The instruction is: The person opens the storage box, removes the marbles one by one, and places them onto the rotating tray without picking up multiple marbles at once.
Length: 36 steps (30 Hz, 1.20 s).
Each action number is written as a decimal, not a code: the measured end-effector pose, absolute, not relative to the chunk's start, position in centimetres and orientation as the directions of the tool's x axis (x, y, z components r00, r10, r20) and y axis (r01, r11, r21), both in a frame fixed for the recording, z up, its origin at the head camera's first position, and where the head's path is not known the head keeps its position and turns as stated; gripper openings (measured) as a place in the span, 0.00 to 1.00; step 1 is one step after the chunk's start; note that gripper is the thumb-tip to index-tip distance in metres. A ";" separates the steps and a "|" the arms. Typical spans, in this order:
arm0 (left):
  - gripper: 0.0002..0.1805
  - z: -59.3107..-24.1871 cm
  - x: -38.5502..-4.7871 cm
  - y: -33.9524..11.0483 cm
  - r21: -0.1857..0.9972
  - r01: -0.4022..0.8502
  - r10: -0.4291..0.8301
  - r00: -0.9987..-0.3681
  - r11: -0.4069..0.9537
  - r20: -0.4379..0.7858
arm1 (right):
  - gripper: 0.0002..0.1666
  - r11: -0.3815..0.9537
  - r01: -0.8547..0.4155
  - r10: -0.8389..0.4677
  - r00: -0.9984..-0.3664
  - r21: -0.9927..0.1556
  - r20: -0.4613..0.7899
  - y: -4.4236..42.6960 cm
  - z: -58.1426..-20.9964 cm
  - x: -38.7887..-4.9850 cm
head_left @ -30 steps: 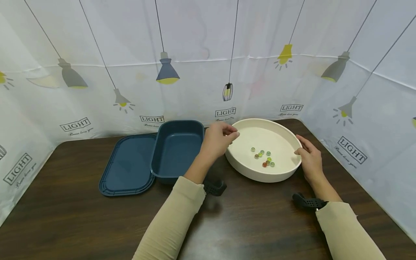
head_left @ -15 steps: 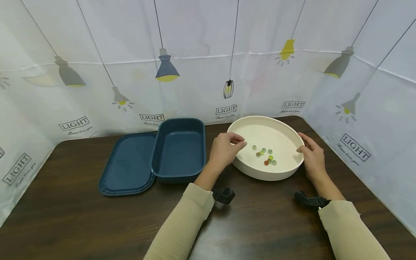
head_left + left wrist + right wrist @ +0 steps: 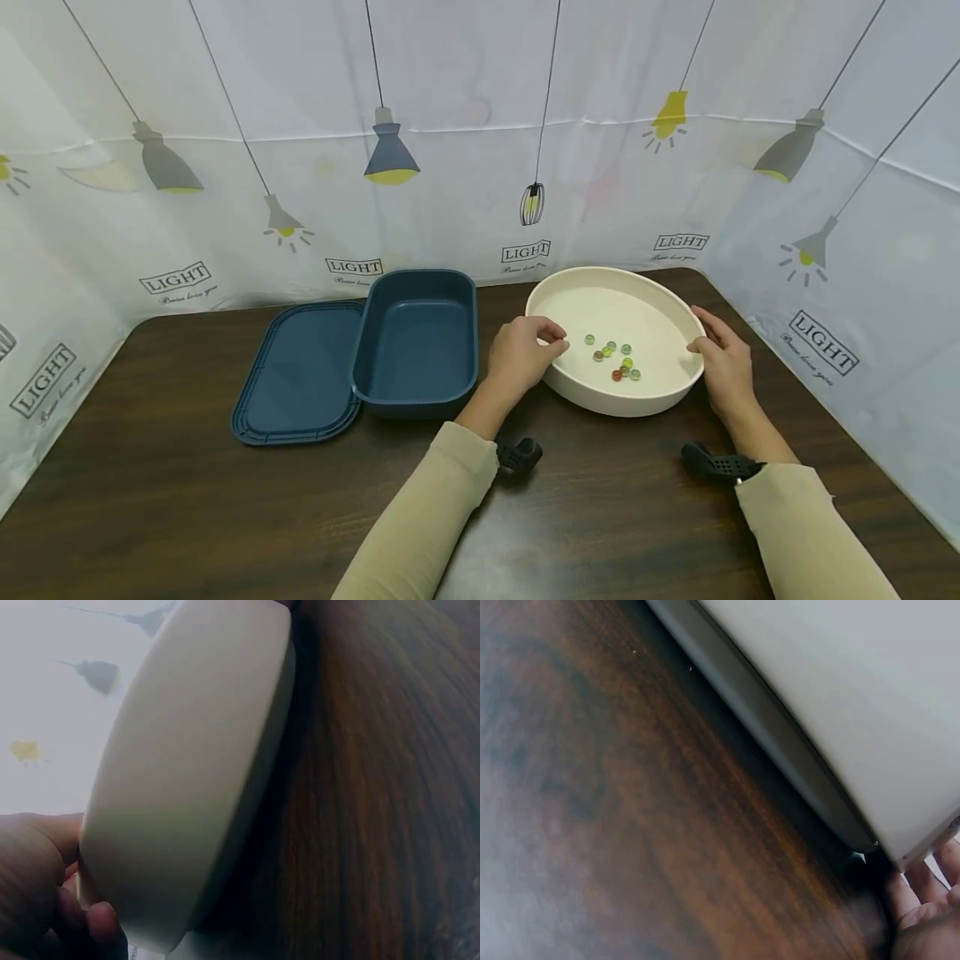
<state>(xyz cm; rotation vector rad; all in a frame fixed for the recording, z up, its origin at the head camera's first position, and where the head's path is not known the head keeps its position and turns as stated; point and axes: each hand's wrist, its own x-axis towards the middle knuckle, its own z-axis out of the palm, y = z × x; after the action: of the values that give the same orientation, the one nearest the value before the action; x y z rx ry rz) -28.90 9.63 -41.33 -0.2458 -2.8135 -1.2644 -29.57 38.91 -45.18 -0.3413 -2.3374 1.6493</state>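
Observation:
A round cream tray (image 3: pixel 609 304) with a raised wall stands at the back right of the table. Several small glass marbles (image 3: pixel 627 363), greenish, yellow and red, lie scattered on its floor. My left hand (image 3: pixel 522 354) grips the tray's left rim, thumb over the edge; the left wrist view has the tray wall (image 3: pixel 187 742) close up beside the fingers (image 3: pixel 103 924). At the opposite side, my right hand (image 3: pixel 726 367) holds the right rim with its thumb on top. In the right wrist view the fingers (image 3: pixel 922 885) reach the tray's lower edge.
Left of the tray is a deep dark blue box (image 3: pixel 420 350) with nothing in it. Its flat blue lid (image 3: pixel 303 375) lies beside it. A white curtain (image 3: pixel 450 67) printed with lamps hangs behind the brown table (image 3: pixel 187 500).
My left hand has moved right, from beside the blue box onto the tray's left rim, and now grips it. My right hand stays on the right rim.

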 end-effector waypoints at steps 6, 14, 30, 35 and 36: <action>0.07 -41.7 -29.1 9.8 0.734 0.183 0.136 -0.983 0.654 0.123 | 0.39 0.320 0.049 0.342 -0.937 -0.946 0.067 38.9 -45.1 -29.7; 0.08 -41.8 -29.0 9.7 0.746 0.184 0.130 -0.983 0.640 0.131 | 0.39 0.322 0.047 0.338 -0.939 -0.946 0.068 38.8 -45.0 -29.7; 0.10 -41.9 -28.9 9.8 0.762 0.152 0.114 -0.988 0.629 0.103 | 0.38 0.329 0.046 0.335 -0.939 -0.943 0.071 38.8 -45.1 -29.6; 0.09 -41.9 -28.8 9.9 0.752 0.151 0.121 -0.988 0.642 0.095 | 0.39 0.322 0.049 0.343 -0.937 -0.945 0.068 38.9 -45.3 -29.6; 0.09 -41.9 -28.8 9.9 0.750 0.150 0.121 -0.988 0.644 0.094 | 0.39 0.321 0.049 0.342 -0.937 -0.946 0.068 39.0 -45.3 -29.7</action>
<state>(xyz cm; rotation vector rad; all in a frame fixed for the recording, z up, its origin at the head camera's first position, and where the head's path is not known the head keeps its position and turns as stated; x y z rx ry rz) -28.84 9.92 -41.85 -0.2320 -2.8163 -1.2892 -29.67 38.96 -45.25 -0.3545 -2.3334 1.6563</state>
